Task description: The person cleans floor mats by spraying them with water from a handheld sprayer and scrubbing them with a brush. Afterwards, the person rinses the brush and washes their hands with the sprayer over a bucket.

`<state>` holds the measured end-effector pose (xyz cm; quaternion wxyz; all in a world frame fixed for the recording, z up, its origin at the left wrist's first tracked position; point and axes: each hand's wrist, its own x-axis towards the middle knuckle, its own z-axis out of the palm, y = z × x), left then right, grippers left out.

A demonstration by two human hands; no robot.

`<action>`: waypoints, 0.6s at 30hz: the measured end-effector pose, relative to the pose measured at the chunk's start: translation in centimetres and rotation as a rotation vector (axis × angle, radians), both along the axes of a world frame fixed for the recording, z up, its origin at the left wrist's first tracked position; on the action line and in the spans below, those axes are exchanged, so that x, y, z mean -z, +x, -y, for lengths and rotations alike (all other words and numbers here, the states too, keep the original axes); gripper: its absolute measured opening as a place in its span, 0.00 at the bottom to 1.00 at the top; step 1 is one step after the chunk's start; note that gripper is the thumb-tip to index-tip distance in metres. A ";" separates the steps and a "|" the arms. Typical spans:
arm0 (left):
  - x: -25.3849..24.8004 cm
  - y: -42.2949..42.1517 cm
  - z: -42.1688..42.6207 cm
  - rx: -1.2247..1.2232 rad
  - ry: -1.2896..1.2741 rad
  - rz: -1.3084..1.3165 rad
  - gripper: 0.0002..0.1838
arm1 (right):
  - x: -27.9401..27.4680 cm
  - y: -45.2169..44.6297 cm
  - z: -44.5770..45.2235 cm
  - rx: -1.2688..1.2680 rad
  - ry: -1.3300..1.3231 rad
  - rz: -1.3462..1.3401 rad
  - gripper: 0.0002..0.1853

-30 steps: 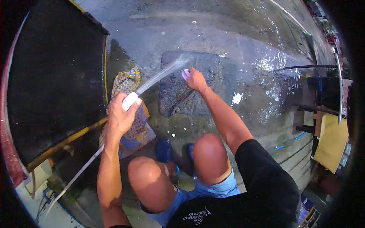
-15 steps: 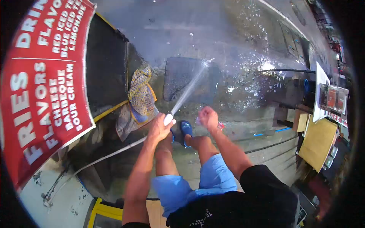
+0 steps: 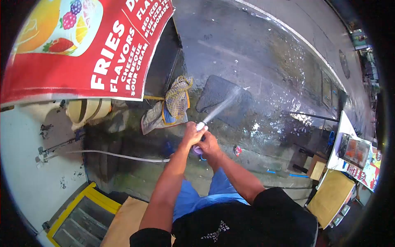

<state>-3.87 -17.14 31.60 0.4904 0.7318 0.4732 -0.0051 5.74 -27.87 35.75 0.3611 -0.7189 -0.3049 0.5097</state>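
My left hand (image 3: 192, 135) is closed around a white spray nozzle (image 3: 200, 126) with a pale hose (image 3: 119, 153) trailing to the left wall. A jet of water (image 3: 222, 108) shoots from the nozzle onto a dark grey floor mat (image 3: 216, 92), which lies flat on wet ground. My right hand (image 3: 208, 145) is closed just beside and below my left hand, close to or touching it. A small purple thing (image 3: 197, 150) shows at its fingers; its kind is not clear.
Patterned cloths (image 3: 176, 101) hang at a dark panel left of the mat. A red menu banner (image 3: 103, 61) fills the upper left. A yellow-framed item (image 3: 80, 218) stands lower left. On the right are a yellowish board (image 3: 331, 199) and a clear box (image 3: 354, 152). A small red-and-white scrap (image 3: 238, 150) lies on the ground.
My right hand has moved left, from apart to beside my left hand. The view has turned, so the banner and wall show more. Water still sprays onto the mat.
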 end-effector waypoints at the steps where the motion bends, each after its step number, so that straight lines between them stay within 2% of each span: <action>1: 0.3 -0.8 -0.5 0.016 -0.086 -0.004 0.42 | 0.1 -0.9 -0.2 0.040 -0.075 -0.112 0.32; 2: 0.1 -1.6 -1.2 0.032 -0.171 -0.008 0.43 | -0.1 -1.6 -0.6 0.024 -0.058 -0.099 0.31; 4: -0.3 -3.2 -1.4 -0.036 -0.158 -0.042 0.44 | -0.4 -3.3 -1.6 -0.014 -0.022 -0.077 0.29; 6: -0.4 -5.0 -1.6 -0.114 -0.095 -0.068 0.46 | 1.6 -6.0 -1.9 -0.007 0.019 -0.118 0.27; 8: -1.6 -6.7 -2.4 -0.099 -0.099 -0.066 0.46 | 2.3 -8.4 -2.5 0.022 0.029 -0.158 0.27; 9: -3.0 -7.5 -2.9 -0.111 -0.183 -0.062 0.46 | 2.0 -9.6 -2.9 0.005 0.115 -0.031 0.26; 10: -3.9 -8.1 -3.6 -0.127 -0.266 -0.056 0.45 | 1.4 -10.6 -2.7 -0.016 0.071 -0.046 0.25; 11: -2.2 -8.7 -4.6 -0.246 -0.425 -0.089 0.41 | -1.8 -11.1 -3.5 -0.037 0.031 -0.056 0.25; 12: -4.7 -9.2 -7.3 -0.160 -0.727 0.034 0.30 | -3.6 -11.7 -4.2 -0.053 -0.009 -0.064 0.25; 14: -1.0 -11.3 -8.9 -0.119 -0.392 0.140 0.25 | -2.8 -14.3 -3.4 -0.051 0.061 -0.113 0.24; 16: 3.7 -12.8 -8.9 -0.219 -0.378 0.274 0.17 | -2.9 -16.8 -3.0 -0.060 0.058 -0.122 0.23; 18: -1.4 -12.5 -10.9 -0.276 -0.645 0.216 0.15 | -6.0 -18.9 -3.4 -0.033 0.056 -0.130 0.22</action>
